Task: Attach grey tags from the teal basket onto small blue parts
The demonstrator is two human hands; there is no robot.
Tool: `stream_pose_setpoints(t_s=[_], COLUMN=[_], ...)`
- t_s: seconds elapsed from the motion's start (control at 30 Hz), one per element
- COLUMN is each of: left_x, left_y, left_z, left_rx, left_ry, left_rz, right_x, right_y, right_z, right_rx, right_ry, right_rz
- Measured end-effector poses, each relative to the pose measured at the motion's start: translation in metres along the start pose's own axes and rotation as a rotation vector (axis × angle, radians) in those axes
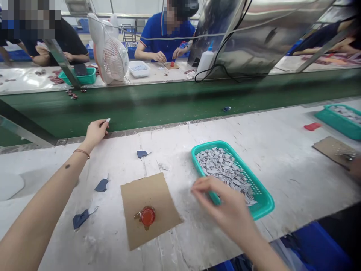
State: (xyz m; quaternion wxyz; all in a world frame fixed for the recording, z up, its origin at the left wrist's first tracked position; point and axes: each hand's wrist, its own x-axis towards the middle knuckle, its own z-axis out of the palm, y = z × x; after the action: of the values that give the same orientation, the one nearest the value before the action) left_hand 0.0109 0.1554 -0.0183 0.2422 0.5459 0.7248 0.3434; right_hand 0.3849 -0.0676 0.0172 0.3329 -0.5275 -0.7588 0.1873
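My left hand [97, 131] stretches to the far edge of the table, beside the green belt. Its fingers are pinched, and a small white piece [108, 120] shows at their tips. Over the near left rim of a green plastic basket [265, 203] is my right hand [222, 199], blurred, thumb and fingertips together; whatever they hold is too small to make out. Small grey-white tags [222, 162] fill the basket. Left of it lies a cardboard piece [152, 188] bearing a red cap [147, 215] with wet, glue-like liquid around it. Dark blue fabric pieces [81, 219] lie on the left.
The green conveyor belt [158, 101] runs beyond the table, a small dark piece [226, 108] on it. Across it stand a fan [113, 56], a white bottle [205, 62] and seated people. Another basket [335, 122] and cardboard [332, 148] lie right. A metal post [25, 124] rises left.
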Motion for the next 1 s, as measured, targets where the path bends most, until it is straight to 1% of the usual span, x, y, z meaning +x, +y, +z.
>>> stream_pose_setpoints(t_s=[0.03, 0.1, 0.17, 0.2, 0.27, 0.37, 0.47, 0.53, 0.57, 0.6, 0.7, 0.73, 0.77, 0.8, 0.87, 1.0], left_x=[0.006, 0.014, 0.019, 0.020, 0.023, 0.027, 0.023, 0.010, -0.001, -0.014, -0.060, -0.075, -0.088, -0.099, -0.115, -0.135], left_y=[-0.001, -0.003, -0.005, -0.007, -0.010, -0.013, -0.007, 0.003, 0.010, 0.017, 0.038, 0.044, 0.048, 0.050, 0.051, 0.041], left_z=[0.002, 0.005, 0.008, 0.009, 0.010, 0.009, 0.006, 0.006, 0.006, 0.008, 0.017, 0.021, 0.024, 0.028, 0.033, 0.035], left_rx=[0.047, 0.130, 0.205, 0.238, 0.293, 0.330, 0.337, 0.337, 0.333, 0.325, 0.281, 0.284, 0.284, 0.283, 0.267, 0.182], left_ry=[0.043, 0.119, 0.161, 0.163, 0.140, 0.096, 0.071, 0.035, -0.007, -0.075, -0.382, -0.451, -0.493, -0.514, -0.501, -0.446], left_rz=[0.029, 0.087, 0.136, 0.153, 0.174, 0.196, 0.276, 0.356, 0.395, 0.432, 0.517, 0.535, 0.540, 0.542, 0.533, 0.513], right_x=[-0.010, -0.028, -0.042, -0.047, -0.054, -0.058, -0.059, -0.059, -0.059, -0.059, -0.057, -0.057, -0.056, -0.055, -0.053, -0.048], right_y=[-0.008, -0.014, -0.009, -0.005, 0.004, 0.010, 0.009, 0.008, 0.008, 0.008, 0.007, 0.007, 0.007, 0.007, 0.007, 0.005], right_z=[0.011, 0.034, 0.053, 0.059, 0.065, 0.066, 0.064, 0.064, 0.063, 0.063, 0.063, 0.063, 0.063, 0.063, 0.063, 0.061], right_rx=[0.018, -0.011, -0.064, -0.089, -0.128, -0.143, -0.131, -0.128, -0.127, -0.125, -0.145, -0.161, -0.178, -0.191, -0.198, -0.149], right_ry=[-0.009, 0.024, 0.070, 0.091, 0.118, 0.115, 0.106, 0.099, 0.094, 0.088, 0.073, 0.068, 0.065, 0.065, 0.065, 0.047], right_rz=[-0.040, -0.069, -0.056, -0.046, -0.042, -0.061, -0.070, -0.066, -0.061, -0.053, -0.025, -0.022, -0.020, -0.020, -0.012, 0.042])
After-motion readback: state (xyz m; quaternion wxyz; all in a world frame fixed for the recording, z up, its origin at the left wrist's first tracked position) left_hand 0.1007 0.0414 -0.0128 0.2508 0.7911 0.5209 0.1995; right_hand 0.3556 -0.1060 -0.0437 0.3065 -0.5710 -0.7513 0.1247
